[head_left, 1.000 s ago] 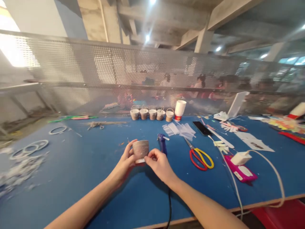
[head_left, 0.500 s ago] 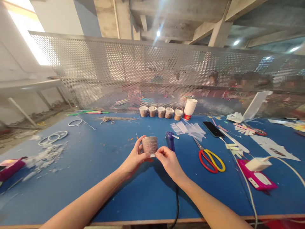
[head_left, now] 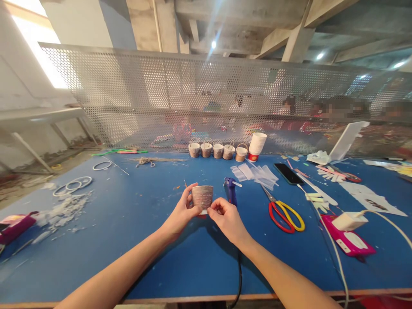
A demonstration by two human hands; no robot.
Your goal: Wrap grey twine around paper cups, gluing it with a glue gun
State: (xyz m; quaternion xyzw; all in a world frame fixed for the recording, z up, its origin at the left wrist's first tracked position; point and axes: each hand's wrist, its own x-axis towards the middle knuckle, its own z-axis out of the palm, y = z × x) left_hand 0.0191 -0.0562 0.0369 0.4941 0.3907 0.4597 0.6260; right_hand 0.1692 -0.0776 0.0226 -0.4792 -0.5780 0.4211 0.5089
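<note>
A paper cup (head_left: 202, 198) wrapped in greyish-brown twine is held upright above the blue table. My left hand (head_left: 186, 207) is closed around its left side, thumb near the base, where a white strip and a bit of red show. At the cup's lower right edge, my right hand (head_left: 225, 214) has thumb and forefinger pinched together; whatever lies between them is too small to make out. Just behind my right hand lies a blue glue gun (head_left: 230, 189), its black cord running to the table's front edge.
Several twine-wrapped cups with handles (head_left: 217, 150) stand in a row at the back beside stacked paper cups (head_left: 257, 143). To the right are clear glue strips (head_left: 257, 175), scissors (head_left: 285, 214), a phone (head_left: 288, 174) and a pink power strip (head_left: 349, 238). White rings (head_left: 72, 186) lie left.
My right hand's pinched fingertips have shifted slightly left along the cup's base. The left hand keeps its hold, and the cup has barely moved.
</note>
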